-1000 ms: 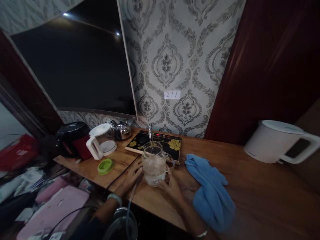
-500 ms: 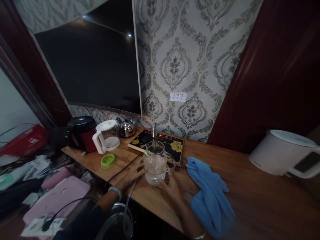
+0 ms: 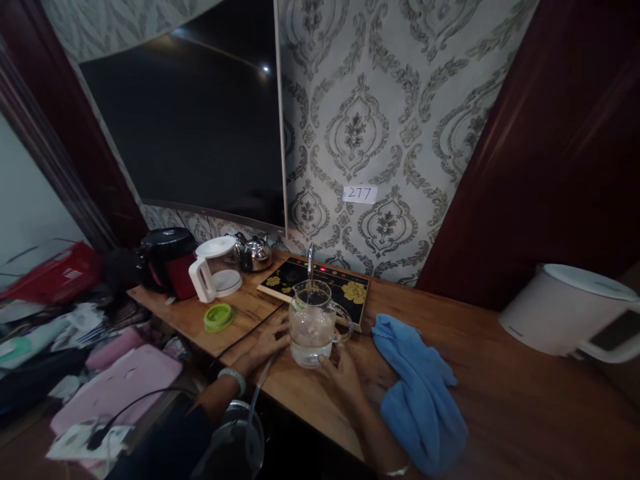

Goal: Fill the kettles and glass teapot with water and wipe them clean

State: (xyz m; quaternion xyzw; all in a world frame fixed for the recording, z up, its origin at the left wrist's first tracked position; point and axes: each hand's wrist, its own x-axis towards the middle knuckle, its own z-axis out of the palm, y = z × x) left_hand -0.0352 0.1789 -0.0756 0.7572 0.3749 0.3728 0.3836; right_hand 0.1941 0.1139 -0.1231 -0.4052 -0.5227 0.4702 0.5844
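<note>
A clear glass pitcher (image 3: pixel 313 333) stands on the wooden counter in front of a black tea stove panel (image 3: pixel 350 291) with gold flowers. Clear water sits in its lower part, and its handle points to the right. Above its mouth is a slim metal faucet (image 3: pixel 311 261). My left hand (image 3: pixel 274 335) holds the pitcher's left side, with the fingertips partly behind the glass. Low on the right, under the handle, my right hand (image 3: pixel 343 369) grips it with the thumb at the base. A green ring-shaped lid (image 3: pixel 219 317) lies apart to the left.
A crumpled blue cloth (image 3: pixel 417 393) lies right of my right hand. A large white kettle (image 3: pixel 555 310) stands farther right. On the left are a white-handled glass jug (image 3: pixel 219 273), shiny metal kettles (image 3: pixel 257 253) and a black-and-red appliance (image 3: pixel 173 267). Below the edge is a bucket (image 3: pixel 235 433) with a hose.
The camera view has turned slightly to the left, so things sit a little farther right. Both hands keep their places on the pitcher.
</note>
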